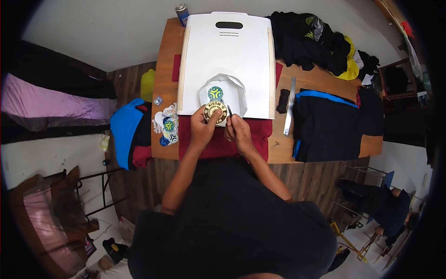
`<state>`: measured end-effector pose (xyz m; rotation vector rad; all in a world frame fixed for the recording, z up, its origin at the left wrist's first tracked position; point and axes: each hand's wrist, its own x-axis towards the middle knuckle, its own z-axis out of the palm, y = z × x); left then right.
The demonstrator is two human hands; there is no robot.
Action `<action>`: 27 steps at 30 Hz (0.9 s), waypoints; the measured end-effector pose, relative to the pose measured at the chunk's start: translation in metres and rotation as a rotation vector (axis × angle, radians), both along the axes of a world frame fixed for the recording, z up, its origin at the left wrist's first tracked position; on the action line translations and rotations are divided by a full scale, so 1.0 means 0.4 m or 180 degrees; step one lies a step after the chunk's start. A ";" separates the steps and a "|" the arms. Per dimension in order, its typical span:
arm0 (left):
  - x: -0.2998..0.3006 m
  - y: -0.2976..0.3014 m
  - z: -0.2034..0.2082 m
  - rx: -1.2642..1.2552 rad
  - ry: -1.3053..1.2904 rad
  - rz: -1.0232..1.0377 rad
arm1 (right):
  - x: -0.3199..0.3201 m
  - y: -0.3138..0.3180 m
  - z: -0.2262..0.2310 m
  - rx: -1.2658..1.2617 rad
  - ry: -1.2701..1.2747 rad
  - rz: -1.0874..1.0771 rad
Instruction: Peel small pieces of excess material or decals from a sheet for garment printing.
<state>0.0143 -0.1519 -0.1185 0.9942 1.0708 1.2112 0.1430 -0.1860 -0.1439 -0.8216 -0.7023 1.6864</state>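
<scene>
My left hand [200, 129] pinches a round brown-and-cream printed transfer [210, 108] near the front edge of a white panel [227, 58], its thumb lying on the print. My right hand [240, 131] closes around a slim dark pointed tool [229, 110], whose kind is partly hidden by the fingers; its tip points up just beside the transfer's right edge. Behind the transfer is a curled pale sheet [237, 90] bearing a round blue, green and yellow emblem [215, 92]. Below both hands spreads a dark red cloth [224, 144].
Cut-out printed emblems [168, 124] lie left of the panel on the wooden table [163, 51]. A metal ruler [290, 107], a small black object [282, 101] and folded black-and-blue garments [327, 128] sit right. A spray can [182, 15] and clothing heap [309, 44] stand behind.
</scene>
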 end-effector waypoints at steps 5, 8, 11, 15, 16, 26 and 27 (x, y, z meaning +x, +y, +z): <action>-0.003 -0.001 -0.008 -0.0031 -0.0018 -0.0046 | -0.004 0.004 -0.005 -0.0049 0.0053 -0.0163; -0.001 -0.002 -0.008 -0.0069 0.0007 -0.0141 | -0.004 0.008 0.002 0.0027 0.0388 -0.0337; -0.001 -0.005 -0.006 -0.0047 0.0031 -0.0309 | -0.008 0.009 0.010 0.0038 0.0062 -0.0462; 0.008 -0.010 -0.010 -0.0022 0.0077 -0.0244 | -0.016 0.009 0.005 -0.0074 0.0153 -0.0585; 0.012 -0.010 -0.013 -0.0009 0.0017 -0.0141 | -0.018 0.009 0.002 -0.0016 0.0140 -0.0626; 0.014 -0.010 -0.008 0.0046 0.0018 0.0158 | -0.012 0.003 0.002 0.0141 0.0278 -0.0465; 0.013 -0.009 -0.007 0.0046 0.0018 0.0157 | -0.012 0.001 0.005 0.0149 0.0191 -0.0416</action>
